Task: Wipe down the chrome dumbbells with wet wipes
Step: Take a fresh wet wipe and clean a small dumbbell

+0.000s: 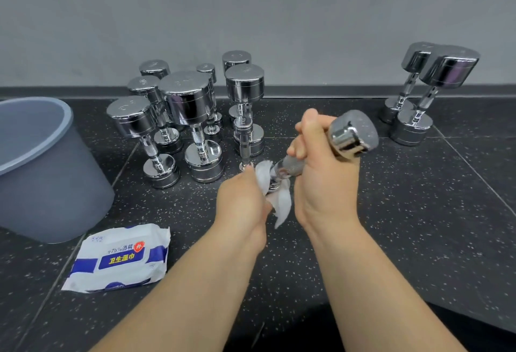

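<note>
Bin (42,198) and wipe pack (120,258) lie left, beside a cluster of standing dumbbells (187,100). My left hand (241,201) pinches a wipe (282,206) round the lower end of a tilted dumbbell (353,135), which is lifted off the floor. My right hand (324,173) grips its handle. I judge this mid-wipe; next the wipe must travel up to the top head.

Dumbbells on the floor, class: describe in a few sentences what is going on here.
A person is wiping one dumbbell. The right hand grips its handle and holds it tilted above the floor, while the left hand wraps a white wipe round its lower end. A cluster of dumbbells stands on end behind to the left, and a pair stands at the right by the wall. A wipe pack lies at the left, near a grey bucket.
</note>
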The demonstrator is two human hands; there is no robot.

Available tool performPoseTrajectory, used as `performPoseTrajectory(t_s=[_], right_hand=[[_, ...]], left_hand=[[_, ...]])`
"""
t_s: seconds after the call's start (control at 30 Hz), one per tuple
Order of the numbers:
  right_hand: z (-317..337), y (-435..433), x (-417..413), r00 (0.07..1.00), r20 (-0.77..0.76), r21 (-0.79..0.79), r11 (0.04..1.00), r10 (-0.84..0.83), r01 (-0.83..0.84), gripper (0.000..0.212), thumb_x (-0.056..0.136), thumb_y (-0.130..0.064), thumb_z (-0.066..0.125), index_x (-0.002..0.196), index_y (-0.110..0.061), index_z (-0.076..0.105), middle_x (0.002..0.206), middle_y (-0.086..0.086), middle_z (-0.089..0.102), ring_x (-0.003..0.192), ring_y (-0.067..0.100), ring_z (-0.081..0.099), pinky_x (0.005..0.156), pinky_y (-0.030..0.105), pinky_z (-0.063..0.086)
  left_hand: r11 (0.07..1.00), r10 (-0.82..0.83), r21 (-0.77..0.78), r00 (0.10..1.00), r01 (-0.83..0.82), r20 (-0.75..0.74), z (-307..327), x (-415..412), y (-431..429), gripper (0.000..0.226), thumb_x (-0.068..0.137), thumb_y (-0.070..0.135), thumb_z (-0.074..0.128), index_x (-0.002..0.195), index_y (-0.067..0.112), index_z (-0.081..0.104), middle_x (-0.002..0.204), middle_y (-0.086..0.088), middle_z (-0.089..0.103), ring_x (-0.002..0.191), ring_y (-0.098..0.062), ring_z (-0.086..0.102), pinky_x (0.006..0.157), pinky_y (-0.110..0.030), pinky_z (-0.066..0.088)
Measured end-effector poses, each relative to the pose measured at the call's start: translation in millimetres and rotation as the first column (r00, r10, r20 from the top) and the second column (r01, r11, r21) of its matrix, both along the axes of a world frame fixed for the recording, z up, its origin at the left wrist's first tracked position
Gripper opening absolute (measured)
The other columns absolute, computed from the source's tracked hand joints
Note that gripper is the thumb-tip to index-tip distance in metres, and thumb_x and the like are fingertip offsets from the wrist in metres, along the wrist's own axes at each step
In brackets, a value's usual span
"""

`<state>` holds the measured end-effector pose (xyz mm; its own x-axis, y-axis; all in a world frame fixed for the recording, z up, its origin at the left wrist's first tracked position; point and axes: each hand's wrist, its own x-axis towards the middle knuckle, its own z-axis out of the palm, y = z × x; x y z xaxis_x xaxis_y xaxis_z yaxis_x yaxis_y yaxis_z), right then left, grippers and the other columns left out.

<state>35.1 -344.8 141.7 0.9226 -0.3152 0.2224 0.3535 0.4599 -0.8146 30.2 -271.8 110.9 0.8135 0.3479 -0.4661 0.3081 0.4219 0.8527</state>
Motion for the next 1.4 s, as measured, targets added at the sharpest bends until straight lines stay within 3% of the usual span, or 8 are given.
performPoseTrajectory(t_s=[0.2, 0.37, 0.47, 0.63, 0.9, 1.07, 1.23, 1.4], right_hand=[[-7, 13, -10, 0.965, -0.166, 0.152, 0.972, 0.204, -0.179, 0.025, 0.095, -0.013, 0.061, 0.07, -0.014, 0.056, 0.05, -0.005, 0.045, 0.055, 0.009, 0.044, 0.067, 0.022, 0.045], [-13, 3, 0, 0.922, -0.249, 0.134, 0.953, 0.297, -0.271, 0.03, 0.095, -0.015, 0.06, 0.066, -0.015, 0.053, 0.052, -0.002, 0.042, 0.056, 0.011, 0.043, 0.067, 0.025, 0.042], [-28, -7, 2, 0.907, -0.401, -0.172, 0.962, 0.127, -0.21, 0.026, 0.093, -0.022, 0.066, 0.069, -0.017, 0.056, 0.056, -0.004, 0.046, 0.059, 0.012, 0.043, 0.066, 0.028, 0.039], [-46, -21, 28, 0.804, -0.594, -0.269, 0.944, -0.007, -0.191, 0.022, 0.089, -0.023, 0.072, 0.079, -0.018, 0.052, 0.067, -0.002, 0.045, 0.068, 0.014, 0.04, 0.067, 0.029, 0.038], [-59, -12, 119, 0.82, -0.57, -0.387, 0.863, 0.053, -0.324, 0.012, 0.088, -0.024, 0.072, 0.09, -0.021, 0.061, 0.085, -0.007, 0.062, 0.08, 0.011, 0.054, 0.07, 0.027, 0.042], [-83, -15, 152, 0.816, -0.577, -0.488, 0.801, 0.001, -0.347, 0.014, 0.088, -0.03, 0.072, 0.083, -0.024, 0.06, 0.064, -0.009, 0.05, 0.06, 0.011, 0.041, 0.057, 0.025, 0.035], [-95, -24, 180, 0.826, -0.562, -0.575, 0.737, -0.038, -0.357, 0.016, 0.086, -0.035, 0.074, 0.09, -0.022, 0.066, 0.087, -0.002, 0.067, 0.087, 0.019, 0.062, 0.088, 0.045, 0.055], [-107, -19, 195, 0.833, -0.553, -0.606, 0.698, -0.024, -0.382, 0.017, 0.085, -0.038, 0.074, 0.087, -0.022, 0.067, 0.098, 0.005, 0.071, 0.097, 0.025, 0.066, 0.086, 0.054, 0.056]], left_hand=[[0.924, -0.038, -0.383, 0.989, -0.019, -0.142, 2, 12, 23, 0.017, 0.091, 0.01, 0.054, 0.075, 0.015, 0.058, 0.072, -0.004, 0.059, 0.059, -0.019, 0.055, 0.054, -0.025, 0.048], [0.974, -0.138, -0.199, 0.983, 0.111, -0.125, -9, 15, 33, 0.017, 0.097, 0.016, 0.052, 0.081, 0.013, 0.055, 0.067, -0.003, 0.055, 0.052, -0.017, 0.054, 0.054, -0.027, 0.048], [1.0, 0.011, -0.024, 0.996, -0.014, -0.093, -8, 25, 42, 0.019, 0.101, 0.02, 0.048, 0.085, 0.012, 0.055, 0.077, -0.006, 0.056, 0.064, -0.019, 0.059, 0.051, -0.025, 0.051], [0.99, -0.088, -0.123, 0.984, 0.07, -0.152, -39, 39, 64, 0.033, 0.101, 0.038, 0.043, 0.081, 0.016, 0.057, 0.058, -0.003, 0.049, 0.063, -0.021, 0.05, 0.068, -0.029, 0.048], [0.971, -0.239, -0.055, 0.96, 0.233, -0.147, -72, 93, 48, 0.025, 0.093, 0.023, 0.054, 0.072, 0.011, 0.051, 0.048, -0.003, 0.04, 0.047, -0.018, 0.033, 0.05, -0.026, 0.026], [0.96, -0.27, 0.035, 0.953, 0.277, -0.137, -84, 121, 41, 0.014, 0.093, 0.021, 0.049, 0.093, 0.013, 0.059, 0.059, -0.008, 0.037, 0.054, -0.019, 0.031, 0.05, -0.025, 0.025], [0.964, -0.235, 0.102, 0.967, 0.245, -0.1, -95, 154, 27, 0.008, 0.095, 0.015, 0.046, 0.09, 0.01, 0.049, 0.059, -0.007, 0.035, 0.038, -0.016, 0.032, 0.039, -0.014, 0.024], [0.936, -0.164, 0.306, 0.985, 0.174, -0.061, -113, 171, 24, 0.018, 0.085, 0.021, 0.05, 0.07, 0.012, 0.052, 0.062, -0.009, 0.044, 0.052, -0.026, 0.042, 0.054, -0.026, 0.037]])
